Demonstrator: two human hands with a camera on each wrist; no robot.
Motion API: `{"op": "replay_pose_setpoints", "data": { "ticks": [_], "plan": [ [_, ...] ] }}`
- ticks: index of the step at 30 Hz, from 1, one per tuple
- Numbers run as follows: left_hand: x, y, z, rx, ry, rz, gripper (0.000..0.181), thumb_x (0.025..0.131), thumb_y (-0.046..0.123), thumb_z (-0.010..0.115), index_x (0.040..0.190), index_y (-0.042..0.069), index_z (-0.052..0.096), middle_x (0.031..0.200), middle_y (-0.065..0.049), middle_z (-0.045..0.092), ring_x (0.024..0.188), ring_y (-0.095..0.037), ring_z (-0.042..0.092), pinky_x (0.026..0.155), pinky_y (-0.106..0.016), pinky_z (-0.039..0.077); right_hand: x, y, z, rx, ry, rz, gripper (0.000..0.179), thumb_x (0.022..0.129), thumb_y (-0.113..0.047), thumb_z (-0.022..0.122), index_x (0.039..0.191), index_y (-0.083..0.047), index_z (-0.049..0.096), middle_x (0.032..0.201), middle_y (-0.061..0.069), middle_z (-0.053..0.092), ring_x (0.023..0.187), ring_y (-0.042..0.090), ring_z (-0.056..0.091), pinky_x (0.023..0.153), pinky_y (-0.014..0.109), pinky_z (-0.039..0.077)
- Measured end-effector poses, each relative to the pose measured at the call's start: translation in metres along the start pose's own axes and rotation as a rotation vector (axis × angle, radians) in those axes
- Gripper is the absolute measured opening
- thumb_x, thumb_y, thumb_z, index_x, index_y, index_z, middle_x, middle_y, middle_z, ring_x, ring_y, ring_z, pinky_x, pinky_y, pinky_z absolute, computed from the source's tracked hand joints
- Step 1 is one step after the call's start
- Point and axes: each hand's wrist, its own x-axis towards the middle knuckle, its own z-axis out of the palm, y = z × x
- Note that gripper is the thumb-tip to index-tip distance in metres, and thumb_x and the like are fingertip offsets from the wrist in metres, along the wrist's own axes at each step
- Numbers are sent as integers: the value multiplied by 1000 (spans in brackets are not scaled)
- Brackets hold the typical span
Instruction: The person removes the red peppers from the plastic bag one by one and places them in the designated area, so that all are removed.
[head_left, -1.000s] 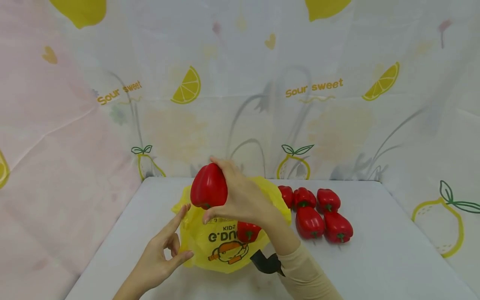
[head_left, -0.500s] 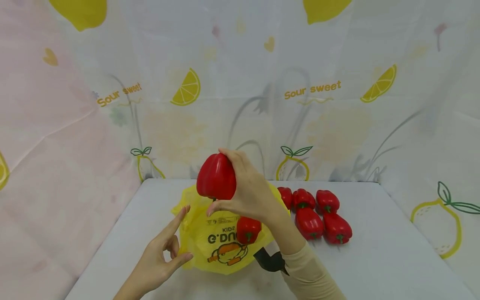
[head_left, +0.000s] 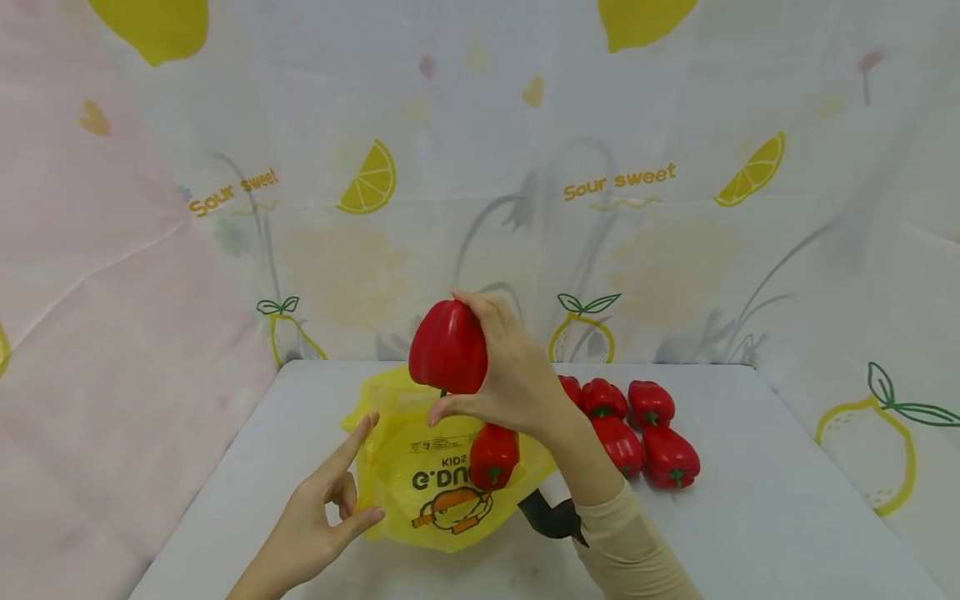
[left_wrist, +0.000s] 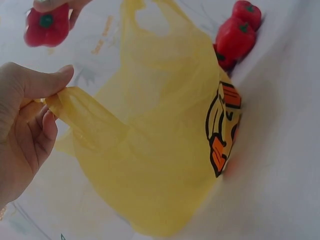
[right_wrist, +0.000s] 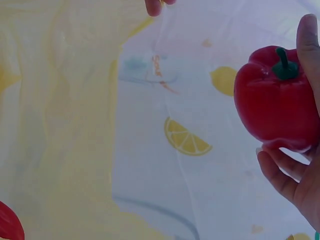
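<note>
My right hand (head_left: 517, 379) grips a red bell pepper (head_left: 447, 346) by its side, raised over the yellow plastic bag (head_left: 397, 492). That pepper's green stem points down in the head view. Seen from the left wrist, my left hand (left_wrist: 30, 120) pinches one handle of the bag (left_wrist: 150, 165) between thumb and curled fingers, holding it out to the side. Another red bell pepper (head_left: 495, 458) overlaps the bag's printed side in the head view, below my right hand. The right wrist view shows fingers (right_wrist: 280, 177) under the held pepper (right_wrist: 277, 100) and the thumb along its side.
Several red bell peppers (head_left: 671, 457) lie grouped on the white table (head_left: 750, 517), right of the bag. The nearest ones are partly behind my right forearm. A lemon-print cloth (head_left: 450, 242) hangs behind and beside the table. A black strap (head_left: 551, 515) sits by the right sleeve.
My right hand has moved a little right and upward with the pepper, which has tilted so its stem points more downward. My left hand stays about where it was on the bag.
</note>
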Motion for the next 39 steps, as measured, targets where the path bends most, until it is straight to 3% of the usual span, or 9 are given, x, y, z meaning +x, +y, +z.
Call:
{"op": "replay_pose_setpoints", "data": {
  "ticks": [12,20,28,36,39],
  "plan": [
    [1,-4,1,1,-23,14,98,73,-6,79,153,4,22,155,-13,30,55,-1,41,53,-18,44,-10,11,-15,-25,42,10,114,56,-50,90,144,-10,31,140,8,41,120,22,47,83,37,54],
    [1,-4,4,-18,-22,-2,100,72,-8,79,153,6,22,156,-8,28,55,-1,41,52,-19,44,-16,18,-26,-60,62,-4,115,55,-50,91,144,-7,32,135,11,44,118,23,48,83,37,53],
    [2,-8,8,-17,22,72,101,67,-15,78,151,0,25,155,-10,31,53,-2,39,50,-19,42,-20,23,-35,-83,67,-4,114,58,-58,86,145,-8,31,134,11,44,118,23,48,84,38,53],
    [3,-8,9,9,38,83,100,65,-14,79,150,-2,26,153,-4,35,53,-2,39,49,-19,41,-26,27,-43,-103,84,-2,115,55,-48,92,144,-7,32,135,11,45,118,23,47,84,41,53],
    [4,-8,9,12,38,84,100,66,-13,79,150,-2,26,153,-5,34,53,-1,39,49,-19,41,-28,29,-45,-104,92,-2,110,60,-55,86,143,-6,33,135,11,45,118,24,48,85,42,52]
  ]
}}
